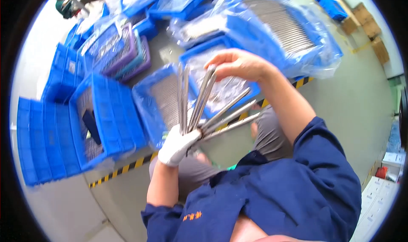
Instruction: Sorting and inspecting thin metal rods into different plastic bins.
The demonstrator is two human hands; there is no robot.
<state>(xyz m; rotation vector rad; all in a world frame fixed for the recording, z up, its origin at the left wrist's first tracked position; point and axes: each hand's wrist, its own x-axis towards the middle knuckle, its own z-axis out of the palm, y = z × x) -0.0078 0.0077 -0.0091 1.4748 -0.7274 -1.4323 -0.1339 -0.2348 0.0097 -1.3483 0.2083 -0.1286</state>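
Just beyond the gloved left hand sits a plastic-lined blue crate with rows of thin rods in it. To that hand's left stands a taller blue bin, a dark item inside it. Farther out past the bin are tilted purple baskets and a teal basket. Beneath the bare right hand lies a blue tray of crumpled clear plastic; the hand and the metal tubes hide part of it. Beyond and right of that hand, a large blue crate holds more rods in close rows. Striped floor tape runs below the crates.

The left hand is clamped around the tubes' lower ends, and they fan upward and rightward from its fist. The right forearm reaches inward, wrist bent, with curled fingers at the upper ends of the middle tubes; whether they pinch or only touch, I cannot tell.
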